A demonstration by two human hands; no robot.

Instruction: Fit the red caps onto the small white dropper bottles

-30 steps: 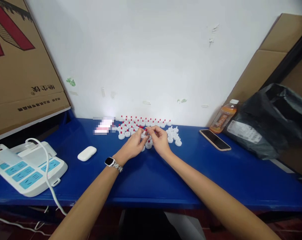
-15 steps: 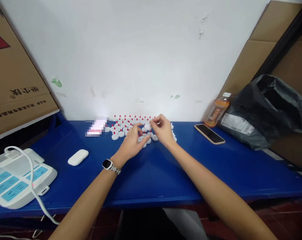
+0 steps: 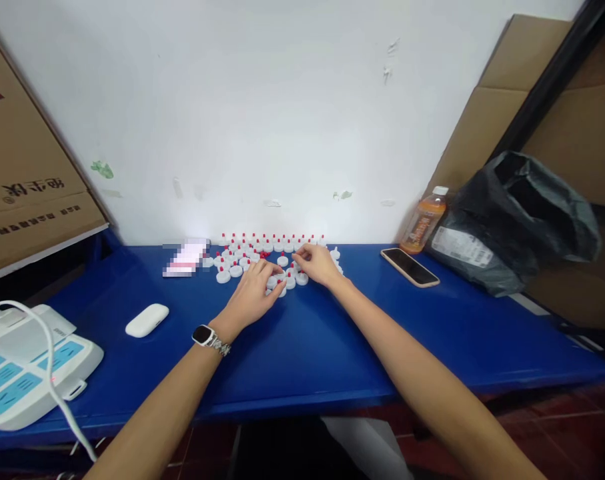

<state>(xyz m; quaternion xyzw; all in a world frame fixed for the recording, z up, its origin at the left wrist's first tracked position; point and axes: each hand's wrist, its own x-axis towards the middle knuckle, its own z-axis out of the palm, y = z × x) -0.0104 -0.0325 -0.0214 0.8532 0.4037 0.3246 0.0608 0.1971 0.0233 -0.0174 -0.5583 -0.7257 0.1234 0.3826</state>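
Several round white caps (image 3: 223, 276), most with a small red tip on top, stand in rows and loose groups by the wall. My left hand (image 3: 255, 292) is low over the front caps, thumb and fingers curled around a white cap (image 3: 281, 276). Just to the right, my right hand (image 3: 318, 264) has thumb and forefinger pinched together; what they hold, if anything, is too small to make out. One red-tipped cap (image 3: 282, 261) stands between the two hands. A few loose red tips (image 3: 265, 255) lie behind my left fingers.
On the blue table (image 3: 302, 353) are a white earphone case (image 3: 147, 321), a power strip (image 3: 37, 373) with a cable and a blurred pink-white item (image 3: 187, 258). At right lie a phone (image 3: 409, 267), an orange drink bottle (image 3: 423, 223) and a black plastic bag (image 3: 507, 220). Cardboard boxes flank both sides.
My right hand has let go of a white cap, and a red-tipped cap now stands beside it. My left thumb and fingers have drawn closer together over the front caps. The view has shifted slightly.
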